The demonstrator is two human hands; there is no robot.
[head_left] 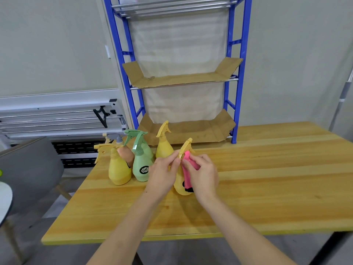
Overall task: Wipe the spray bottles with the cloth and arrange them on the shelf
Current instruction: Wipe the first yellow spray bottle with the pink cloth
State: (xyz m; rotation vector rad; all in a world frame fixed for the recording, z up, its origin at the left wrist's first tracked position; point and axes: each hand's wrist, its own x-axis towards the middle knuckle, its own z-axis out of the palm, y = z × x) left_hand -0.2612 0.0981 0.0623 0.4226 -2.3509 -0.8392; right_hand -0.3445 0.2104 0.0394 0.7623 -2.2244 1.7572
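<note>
Yellow spray bottle (180, 185) with yellow trigger head and a black mark low on its body; pink cloth (188, 173) draped against it. Second yellow bottle (118, 172), also bearing a dark label at its side. Third yellow bottle (163, 148), plain. Pale green bottle (141, 168) with green trigger and a black oval label lettered in white. Brownish-pink bottle (126, 154) with grey collar and cream trigger. Table (267, 178): honey-yellow wood in lengthwise bands of lighter and darker grain. Shelf frame (242, 54): bright blue uprights, silver rails. Shelf liners (181, 79): plain brown cardboard. Backing sheet (179, 43): off-white. Chair (32, 165): grey.
</note>
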